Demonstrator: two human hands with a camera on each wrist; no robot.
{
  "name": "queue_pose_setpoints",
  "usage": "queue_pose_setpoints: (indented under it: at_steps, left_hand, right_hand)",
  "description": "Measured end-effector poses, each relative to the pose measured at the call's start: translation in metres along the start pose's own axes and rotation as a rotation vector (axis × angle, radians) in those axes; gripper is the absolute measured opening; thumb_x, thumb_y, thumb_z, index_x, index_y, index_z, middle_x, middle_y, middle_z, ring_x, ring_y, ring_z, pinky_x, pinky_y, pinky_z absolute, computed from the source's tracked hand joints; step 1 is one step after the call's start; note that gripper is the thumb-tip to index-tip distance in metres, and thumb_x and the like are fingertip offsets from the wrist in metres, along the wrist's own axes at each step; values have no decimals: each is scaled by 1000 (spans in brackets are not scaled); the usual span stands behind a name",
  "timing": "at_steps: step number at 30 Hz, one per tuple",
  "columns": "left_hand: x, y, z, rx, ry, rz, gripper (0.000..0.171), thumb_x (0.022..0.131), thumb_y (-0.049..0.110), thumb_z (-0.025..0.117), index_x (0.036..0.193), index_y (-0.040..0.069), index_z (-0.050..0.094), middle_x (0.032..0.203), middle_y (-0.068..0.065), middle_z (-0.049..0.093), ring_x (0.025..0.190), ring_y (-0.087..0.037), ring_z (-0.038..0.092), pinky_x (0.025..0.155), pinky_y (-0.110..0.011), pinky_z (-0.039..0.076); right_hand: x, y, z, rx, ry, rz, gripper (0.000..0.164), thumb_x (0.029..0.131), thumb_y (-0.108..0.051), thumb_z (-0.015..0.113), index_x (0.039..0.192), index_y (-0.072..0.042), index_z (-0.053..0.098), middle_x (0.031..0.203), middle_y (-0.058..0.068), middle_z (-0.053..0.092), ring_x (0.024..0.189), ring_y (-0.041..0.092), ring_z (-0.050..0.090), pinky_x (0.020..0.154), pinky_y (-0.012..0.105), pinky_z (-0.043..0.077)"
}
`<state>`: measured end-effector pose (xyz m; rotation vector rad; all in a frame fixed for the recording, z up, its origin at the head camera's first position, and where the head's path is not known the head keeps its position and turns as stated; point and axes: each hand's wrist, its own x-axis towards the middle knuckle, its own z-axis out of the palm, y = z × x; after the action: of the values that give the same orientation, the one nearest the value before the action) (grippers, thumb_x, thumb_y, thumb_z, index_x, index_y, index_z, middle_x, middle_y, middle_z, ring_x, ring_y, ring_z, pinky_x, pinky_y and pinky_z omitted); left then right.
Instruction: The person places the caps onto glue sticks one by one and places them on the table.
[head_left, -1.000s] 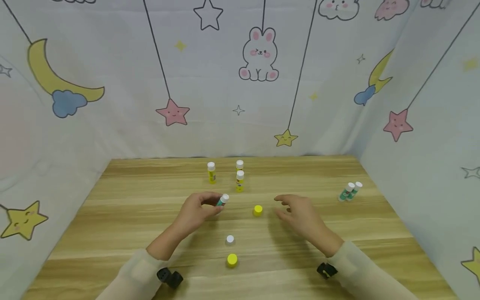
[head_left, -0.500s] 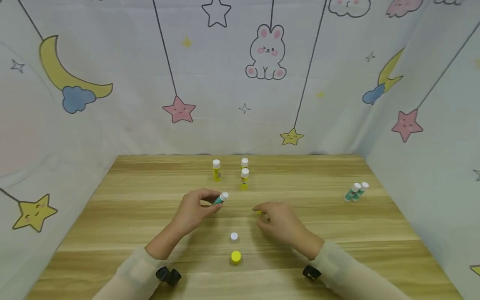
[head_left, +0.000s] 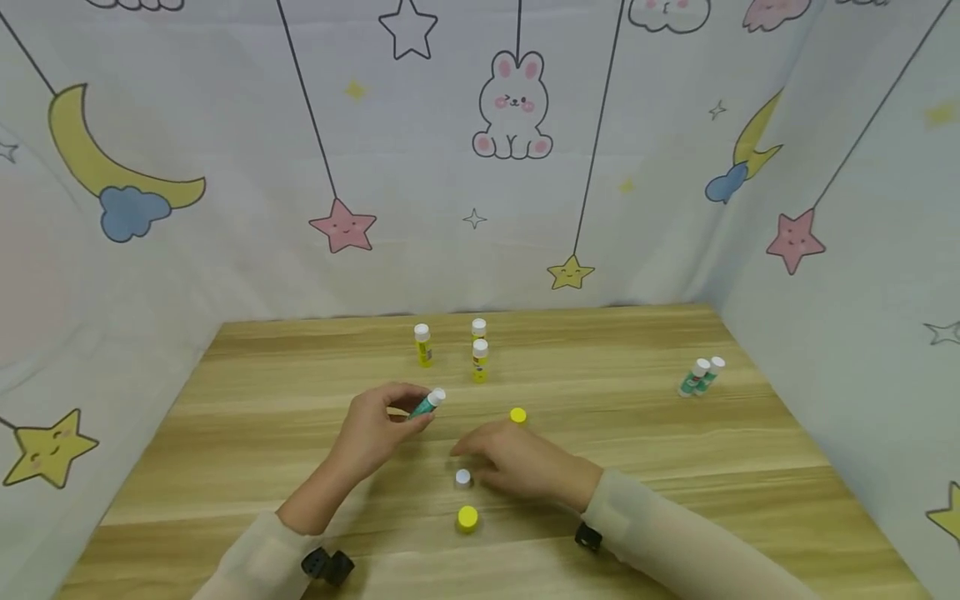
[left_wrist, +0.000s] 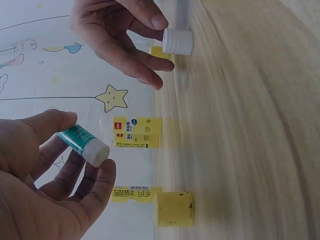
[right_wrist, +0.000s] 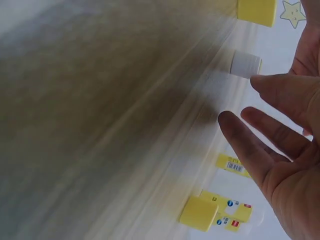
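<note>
My left hand (head_left: 375, 427) holds a green glue stick (left_wrist: 82, 142) between thumb and fingers, tilted above the table with its white end facing right. My right hand (head_left: 521, 460) reaches low over the table with thumb and fingers spread. Just by its thumb tip stands a small white cap (head_left: 462, 477), a ribbed one in the left wrist view. One yellow cap (head_left: 467, 519) sits nearer the front. Behind the right hand another yellow cap (head_left: 517, 415) is partly covered.
Several yellow glue sticks with white caps (head_left: 480, 362) stand at the back of the wooden table (head_left: 300, 350). Two green glue sticks (head_left: 692, 379) stand together at the far right. A patterned white curtain (head_left: 420, 167) encloses the back and sides.
My right hand has moved left and toward me, past the farther yellow cap to the white cap. The left hand keeps the glue stick, tilting it a little more.
</note>
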<state>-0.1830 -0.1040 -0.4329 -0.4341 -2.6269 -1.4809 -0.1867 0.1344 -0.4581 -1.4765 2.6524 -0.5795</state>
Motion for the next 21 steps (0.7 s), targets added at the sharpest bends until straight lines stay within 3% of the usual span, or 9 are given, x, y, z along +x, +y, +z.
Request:
queue_pose_setpoints:
  at_steps: [9, 21]
  left_hand:
    - [0, 0, 1, 6, -4, -27, 24, 79, 17, 77, 101, 21, 69, 94, 8, 66, 87, -9, 62, 72, -23, 53]
    - [-3, -2, -1, 24, -3, -26, 24, 78, 20, 77, 101, 21, 69, 93, 9, 66, 87, -10, 61, 73, -24, 53]
  right_hand:
    - [6, -2, 2, -6, -7, -127, 23, 86, -9, 67, 108, -16, 69, 113, -8, 62, 109, 2, 52, 93, 18, 40]
    - [10, -1, 9, -5, -35, -146, 19, 87, -12, 67, 106, -15, 69, 107, -9, 63, 100, -2, 54, 86, 11, 41]
